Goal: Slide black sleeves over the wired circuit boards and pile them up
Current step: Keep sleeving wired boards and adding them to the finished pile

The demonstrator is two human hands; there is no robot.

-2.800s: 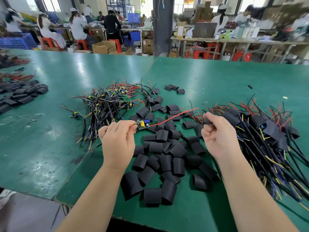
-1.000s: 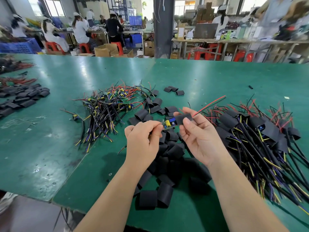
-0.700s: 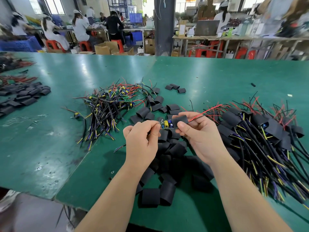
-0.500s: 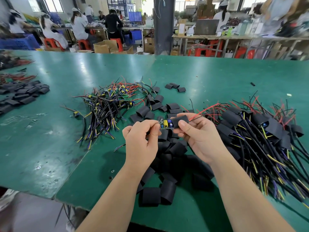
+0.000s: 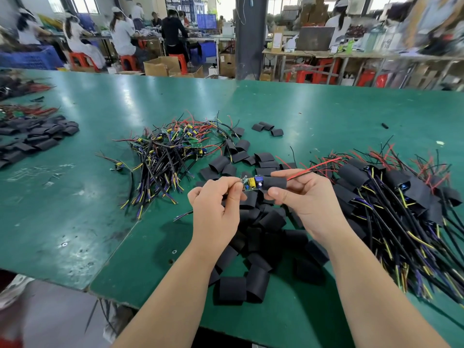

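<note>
Up above the green table (image 5: 75,209), both hands meet over a heap of loose black sleeves (image 5: 232,288). The left hand (image 5: 216,207) pinches the left end of a small circuit board (image 5: 252,183) between thumb and curled fingers, and dark wires trail out below its palm. The right hand (image 5: 308,197) grips a black sleeve (image 5: 276,182) between thumb and fingers. The sleeve sits over the board's right end, with the yellow and blue parts bare to its left. A red wire (image 5: 316,165) pokes out of the sleeve's other end, toward the right. On the table to the left lies a tangle of bare wired boards (image 5: 163,151). To the right is a pile of sleeved boards (image 5: 391,192). More sleeves (image 5: 37,136) lie at the table's far left.
</note>
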